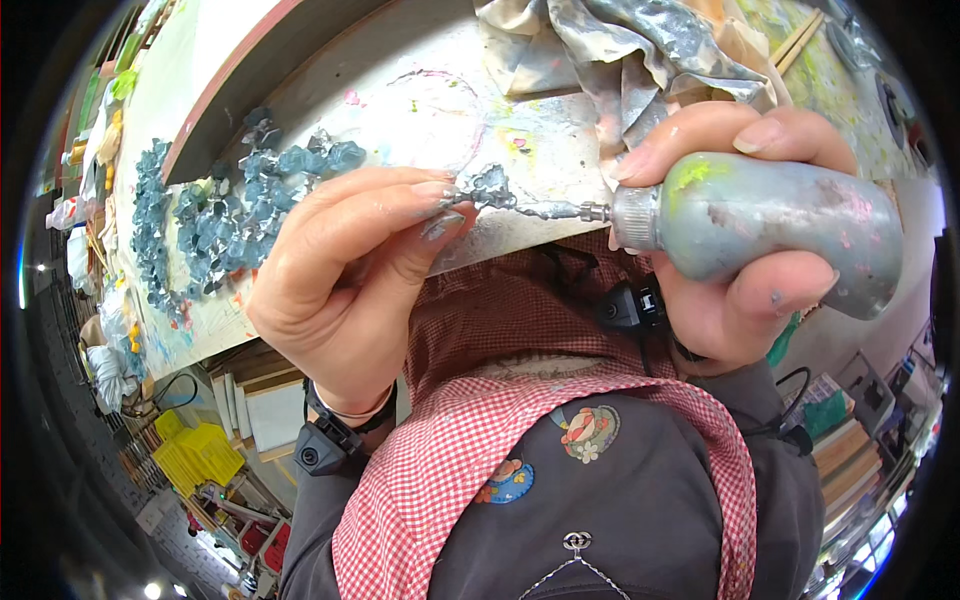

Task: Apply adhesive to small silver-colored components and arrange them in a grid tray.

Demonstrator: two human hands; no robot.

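My left hand (345,265) pinches a small blue-grey flower-like piece (488,187) between thumb and fingertips, over the table's near edge. In my right hand (715,310) lies a grey, paint-smeared squeeze bottle (790,225), held sideways with its metal nozzle (597,212) pointing left. Fingers wrap over the bottle's top and the thumb is below. A thin grey strand (545,209) runs between the nozzle and the flower-like piece; whether it is paint or a stem I cannot tell. Paint marks my left fingertips. Many similar blue-grey pieces (230,220) lie clustered left of my left hand.
Beyond my right hand, a crumpled stained cloth (640,65) lies on the paint-spotted table (420,125). Wooden sticks (797,40) are at the far right. A curved brown-edged board (235,75) borders the far left. Yellow baskets (200,450) stand low at the left.
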